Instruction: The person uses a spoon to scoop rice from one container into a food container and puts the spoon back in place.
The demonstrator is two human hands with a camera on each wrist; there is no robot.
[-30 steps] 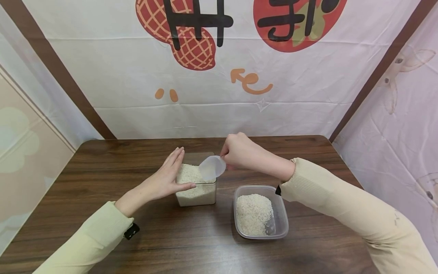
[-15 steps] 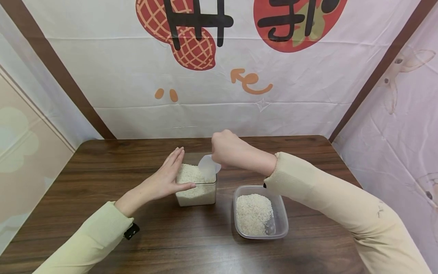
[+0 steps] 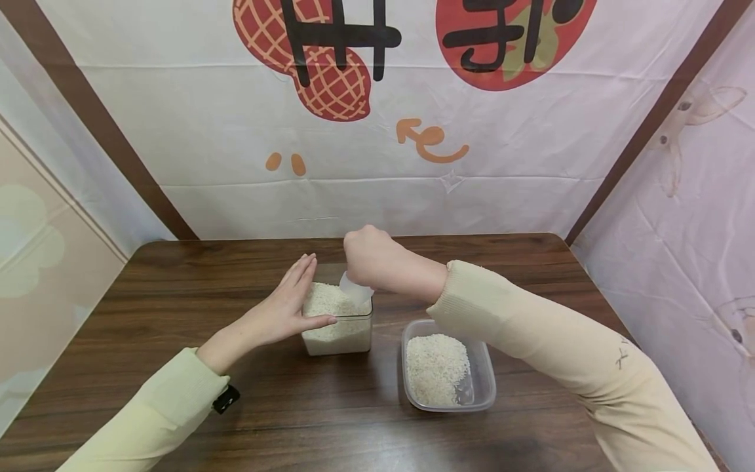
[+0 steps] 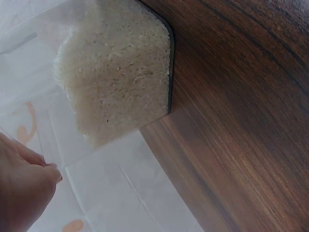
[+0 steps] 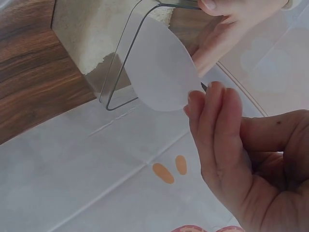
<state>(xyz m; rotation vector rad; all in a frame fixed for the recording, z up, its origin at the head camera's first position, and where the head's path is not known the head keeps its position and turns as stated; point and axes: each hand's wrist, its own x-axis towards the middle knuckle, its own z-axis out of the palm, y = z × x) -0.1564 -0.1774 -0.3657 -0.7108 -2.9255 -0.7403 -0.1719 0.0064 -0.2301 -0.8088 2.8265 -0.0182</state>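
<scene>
Taller rice container (image 3: pixel 348 334) in every view

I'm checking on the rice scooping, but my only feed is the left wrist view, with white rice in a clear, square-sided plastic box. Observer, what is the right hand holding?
Observer: The right hand holds a white, rounded plastic scoop.
Operator: And where is that scoop?
Observer: In the head view, it is at the right side of the opening of the clear, square-sided plastic box.
Operator: Is there another container on the table?
Observer: Yes, a shallow, clear plastic tub with rounded corners stands to the right of the box and nearer the person, holding a heap of white rice.
</scene>
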